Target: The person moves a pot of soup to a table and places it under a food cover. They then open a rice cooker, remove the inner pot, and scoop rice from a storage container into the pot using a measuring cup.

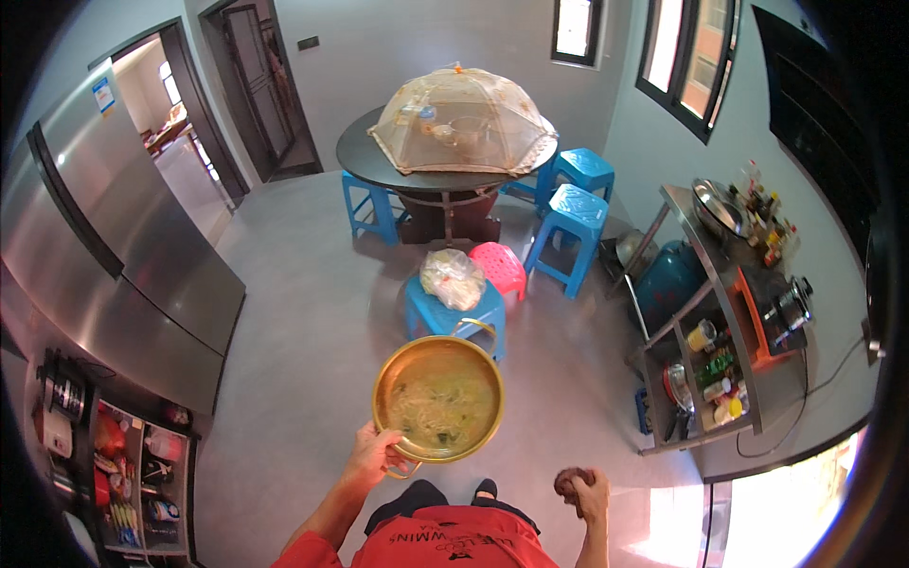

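A round golden pot (496,417) with two loop handles hangs in front of me, with soup or noodles in pale broth and some greens inside. My left hand (371,452) grips it by its near handle, thumb against the rim. Off to the right and lower, my right hand (594,492) is closed around a crumpled brown cloth (571,485), apart from the pot. Just beyond the pot stands a blue plastic stool (485,312) with a filled clear plastic bag (453,279) on it.
Farther ahead, a mesh food cover (454,128) sits on a round dark table (365,156), ringed by blue stools (576,213). A pink stool (502,268) is nearer. On the right stands a metal rack (653,331) with a gas cylinder (670,284); on the left, a steel fridge (142,218).
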{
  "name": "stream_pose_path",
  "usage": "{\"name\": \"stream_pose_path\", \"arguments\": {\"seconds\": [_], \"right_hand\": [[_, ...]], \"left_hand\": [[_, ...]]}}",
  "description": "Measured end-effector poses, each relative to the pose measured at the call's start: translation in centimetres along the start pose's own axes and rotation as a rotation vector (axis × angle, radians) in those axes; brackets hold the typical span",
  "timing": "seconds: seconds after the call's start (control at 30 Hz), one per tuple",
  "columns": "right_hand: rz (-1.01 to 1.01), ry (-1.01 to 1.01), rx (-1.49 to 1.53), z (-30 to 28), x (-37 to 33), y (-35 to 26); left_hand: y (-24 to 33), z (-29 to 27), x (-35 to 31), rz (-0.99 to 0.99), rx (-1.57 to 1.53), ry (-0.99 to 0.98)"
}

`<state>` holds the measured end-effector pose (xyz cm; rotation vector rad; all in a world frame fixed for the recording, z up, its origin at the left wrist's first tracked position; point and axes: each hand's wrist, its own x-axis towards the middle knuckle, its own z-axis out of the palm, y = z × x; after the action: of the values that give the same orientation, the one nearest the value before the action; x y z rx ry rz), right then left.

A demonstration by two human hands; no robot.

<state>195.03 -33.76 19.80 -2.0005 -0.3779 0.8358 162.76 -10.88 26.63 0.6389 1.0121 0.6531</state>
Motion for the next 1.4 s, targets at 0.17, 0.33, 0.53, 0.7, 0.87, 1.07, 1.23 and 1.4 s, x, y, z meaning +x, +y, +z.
{"name": "stream_pose_path", "arguments": {"seconds": [0.17,0.33,0.53,0.7,0.87,1.07,1.23,1.4], "right_hand": [[-0.098,-0.392,0.142,12.2,9.7,-9.5],[-0.277,-0.423,0.06,28.6,12.6,-15.5],[-0.308,-0.347,-0.293,42.6,12.3,-21.4],[-0.147,-0.309,-0.215,47.6,16.1,-24.6],[-0.503,0.123,-0.47,52.2,23.3,-30.3],[-0.788,0.54,-0.676,59.3,32.5,-43.1],[-0.674,0.663,-0.768,64.5,39.2,-52.7],[-0.368,0.656,-0.721,69.7,43.9,-56.3]], "left_hand": [[4.7,-5.1,3.3,0.108,-0.087,0.192],[10.3,-12.4,6.1,0.155,-0.116,0.267],[19.3,-21.3,11.6,0.219,-0.098,0.285],[26.2,-26.5,18.2,0.228,-0.138,0.278],[32.9,-29.7,26.0,0.256,-0.174,0.248],[42.4,-31.6,34.8,0.275,-0.123,0.196],[48.6,-32.3,41.7,0.238,-0.13,0.16],[53.7,-33.5,48.6,0.212,-0.076,0.14]]}}
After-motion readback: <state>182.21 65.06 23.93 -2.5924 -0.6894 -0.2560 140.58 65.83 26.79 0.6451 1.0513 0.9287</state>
